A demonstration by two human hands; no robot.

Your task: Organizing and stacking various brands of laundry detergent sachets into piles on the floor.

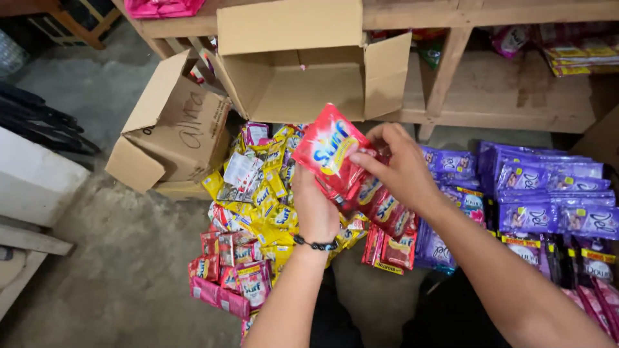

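Note:
My left hand (314, 207), with a dark bead bracelet at the wrist, holds up a strip of red sachets (330, 149) from below. My right hand (400, 169) pinches the same strip from the right, at the edge of the top sachet. The strip hangs down to the right, more red sachets (392, 227) trailing towards the floor. Under my hands lies a heap of yellow sachets (272, 193).
An open cardboard box (303, 84) lies on its side on a wooden shelf (516, 103); a second box (171, 125) leans at the left. Purple sachets (548, 193) pile at the right, pink-red ones (232, 277) at lower left. Concrete floor (116, 270).

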